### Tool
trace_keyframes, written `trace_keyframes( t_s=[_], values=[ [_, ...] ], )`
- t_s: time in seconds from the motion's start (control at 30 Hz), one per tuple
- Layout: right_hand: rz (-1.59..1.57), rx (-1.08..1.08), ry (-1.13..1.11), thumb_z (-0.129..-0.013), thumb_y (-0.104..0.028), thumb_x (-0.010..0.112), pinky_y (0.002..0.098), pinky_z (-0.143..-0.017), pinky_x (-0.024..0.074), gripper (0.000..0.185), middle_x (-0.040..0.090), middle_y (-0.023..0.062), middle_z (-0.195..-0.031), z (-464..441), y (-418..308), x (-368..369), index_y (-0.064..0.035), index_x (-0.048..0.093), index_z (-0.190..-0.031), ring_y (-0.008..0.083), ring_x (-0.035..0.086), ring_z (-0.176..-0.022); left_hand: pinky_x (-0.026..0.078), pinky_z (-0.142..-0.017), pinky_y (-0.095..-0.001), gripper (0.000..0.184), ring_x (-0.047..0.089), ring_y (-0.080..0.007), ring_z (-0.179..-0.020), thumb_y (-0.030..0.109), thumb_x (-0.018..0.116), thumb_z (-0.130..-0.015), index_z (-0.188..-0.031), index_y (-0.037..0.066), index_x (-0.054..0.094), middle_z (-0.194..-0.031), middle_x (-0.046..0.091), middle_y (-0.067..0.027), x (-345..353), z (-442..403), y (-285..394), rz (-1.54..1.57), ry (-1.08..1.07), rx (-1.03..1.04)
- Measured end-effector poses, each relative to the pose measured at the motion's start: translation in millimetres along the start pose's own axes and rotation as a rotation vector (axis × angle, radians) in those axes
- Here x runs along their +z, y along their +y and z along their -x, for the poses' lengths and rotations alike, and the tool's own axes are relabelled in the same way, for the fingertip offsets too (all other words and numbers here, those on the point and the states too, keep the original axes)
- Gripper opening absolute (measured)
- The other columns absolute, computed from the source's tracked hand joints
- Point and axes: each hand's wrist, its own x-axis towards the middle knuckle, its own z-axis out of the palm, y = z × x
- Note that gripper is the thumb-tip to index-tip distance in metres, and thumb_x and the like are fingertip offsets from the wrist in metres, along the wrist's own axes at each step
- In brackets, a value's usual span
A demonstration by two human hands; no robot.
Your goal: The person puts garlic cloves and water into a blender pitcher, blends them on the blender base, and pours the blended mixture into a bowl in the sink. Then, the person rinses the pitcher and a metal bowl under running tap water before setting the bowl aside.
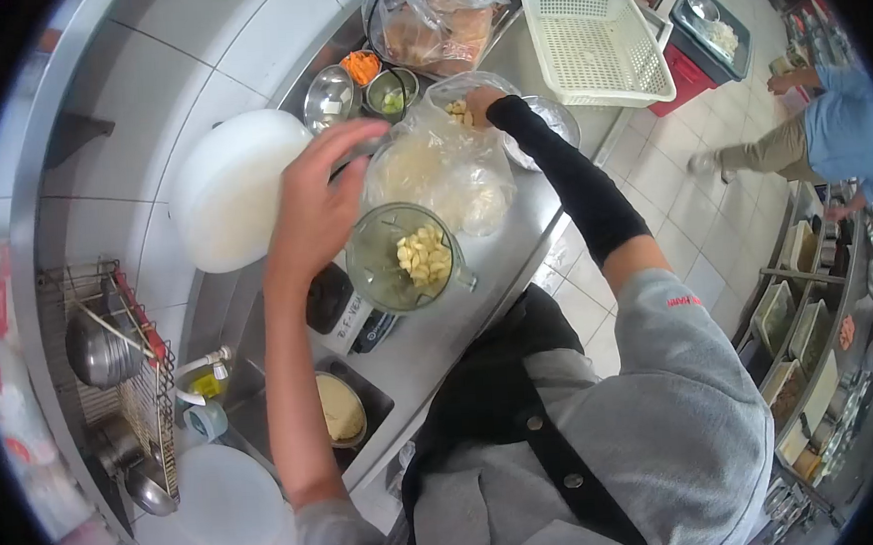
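Observation:
My left hand [317,195] is raised over the counter, thumb and fingers apart, with nothing between them. Below and to its right stands a clear blender jar [387,276] with a handle, holding peeled garlic cloves [423,255]. My right hand [486,108] reaches to the mouth of a clear plastic bag [440,167], beside more garlic cloves [459,111] in it. Its fingertips are mostly hidden, so their grip does not show. A metal bowl [546,131] sits just right of the bag.
Small bowls with chopped carrot [361,67] and green pieces [391,95] stand at the back. Nearby are bagged meat [440,34] and a white perforated basket [597,43]. A round white lid [237,190] leans left. A person [833,128] stands across the aisle.

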Motion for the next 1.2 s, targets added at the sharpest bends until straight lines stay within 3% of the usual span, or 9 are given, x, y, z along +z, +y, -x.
trace_keyframes(
  t_s=[0.27, 0.47, 0.67, 0.73, 0.83, 0.87, 0.97, 1.07, 1.2],
  values=[
    [0.09, -0.086, -0.111, -0.074, -0.019, 0.063, 0.0454, -0.091, 0.0469, 0.035, 0.065, 0.0132, -0.109, 47.9, -11.6, -22.7, -0.0042, 0.064, -0.106, 0.0315, 0.053, -0.116, 0.045, -0.1, -0.0381, 0.046, 0.06, -0.0353, -0.11, -0.007, 0.045, -0.072, -0.112, 0.001, 0.067, -0.117, 0.065, -0.0224, 126.6, -139.5, -174.7, -0.019, -0.572, 0.22],
    [0.164, -0.01, -0.042, -0.074, -0.017, 0.059, 0.0474, -0.095, 0.0447, 0.021, 0.069, 0.013, -0.097, 82.5, -11.3, -8.9, -0.0075, 0.07, -0.089, 0.0298, 0.065, -0.098, 0.048, -0.09, -0.0501, 0.042, 0.063, -0.0435, -0.096, 0.013, 0.051, -0.074, -0.111, 0.004, 0.068, -0.102, 0.066, -0.0263, 132.6, -121.8, -209.4, -0.65, -1.043, 0.057],
    [0.077, -0.111, 0.158, -0.074, -0.011, 0.059, 0.0397, -0.094, 0.0455, 0.017, 0.067, 0.0159, -0.097, 87.4, -25.5, -9.4, 0.0002, 0.067, -0.084, 0.0314, 0.062, -0.102, 0.049, -0.088, -0.049, 0.035, 0.063, -0.0433, -0.098, 0.009, 0.05, -0.077, -0.107, 0.003, 0.068, -0.105, 0.066, -0.0271, 136.3, -130.2, -237.7, -0.493, -0.662, -0.263],
    [-0.047, -0.264, 0.311, -0.071, -0.008, 0.061, 0.0382, -0.095, 0.0453, 0.017, 0.067, 0.0168, -0.097, 77.9, -25.9, -0.6, 0.0002, 0.066, -0.085, 0.0318, 0.062, -0.101, 0.048, -0.09, -0.0482, 0.036, 0.062, -0.043, -0.102, 0.005, 0.051, -0.076, -0.107, 0.002, 0.068, -0.108, 0.065, -0.0277, 142.7, -137.2, -233.7, -0.623, -0.625, -0.071],
    [-0.006, -0.243, 0.203, -0.068, -0.005, 0.062, 0.0387, -0.091, 0.0478, 0.014, 0.067, 0.0175, -0.09, 78.6, -36.2, 7.2, -0.0009, 0.065, -0.081, 0.0327, 0.064, -0.095, 0.047, -0.093, -0.0482, 0.035, 0.06, -0.0428, -0.108, 0.0, 0.053, -0.074, -0.105, 0.001, 0.068, -0.109, 0.064, -0.028, 166.9, -151.4, -225.2, -0.372, -0.633, -0.062],
    [-0.016, -0.112, 0.031, -0.071, -0.008, 0.06, 0.0394, -0.078, 0.0528, 0.01, 0.067, 0.016, -0.083, 82.4, -38.6, 7.8, -0.0025, 0.064, -0.078, 0.0318, 0.067, -0.083, 0.046, -0.095, -0.0483, 0.034, 0.059, -0.0428, -0.11, -0.002, 0.054, -0.073, -0.104, 0.0, 0.069, -0.109, 0.065, -0.0279, 174.0, -156.7, -223.7, -0.215, -0.645, -0.109],
    [0.07, -0.049, -0.045, -0.078, -0.014, 0.058, 0.0409, -0.064, 0.0534, 0.012, 0.067, 0.0139, -0.077, 90.3, -38.2, 6.1, -0.0048, 0.064, -0.075, 0.0301, 0.067, -0.072, 0.044, -0.098, -0.0475, 0.044, 0.055, -0.0441, -0.116, 0.001, 0.057, -0.074, -0.118, -0.001, 0.062, -0.115, 0.062, -0.029, 206.3, -168.6, -244.6, -0.287, -0.729, -0.226],
    [0.076, 0.181, 0.137, -0.086, -0.019, 0.053, 0.0408, -0.057, 0.0518, 0.02, 0.065, 0.0127, -0.073, 88.4, -32.4, 13.7, -0.0064, 0.065, -0.076, 0.0294, 0.066, -0.065, 0.041, -0.104, -0.0459, 0.064, 0.049, -0.0417, -0.123, 0.001, 0.063, -0.073, -0.134, -0.003, 0.046, -0.126, 0.056, -0.0285, 232.3, -171.8, -284.6, -0.249, -0.396, 0.026],
    [0.021, 0.266, 0.345, -0.085, -0.02, 0.055, 0.0405, -0.06, 0.0535, 0.02, 0.067, 0.012, -0.072, 73.9, -28.5, 4.1, -0.0106, 0.069, -0.074, 0.0282, 0.067, -0.067, 0.041, -0.105, -0.0459, 0.084, 0.046, -0.0428, -0.125, 0.0, 0.067, -0.072, -0.147, 0.001, 0.027, -0.134, 0.05, -0.0266, 234.5, -186.5, -291.3, -0.192, -0.377, -0.073]
  ],
)
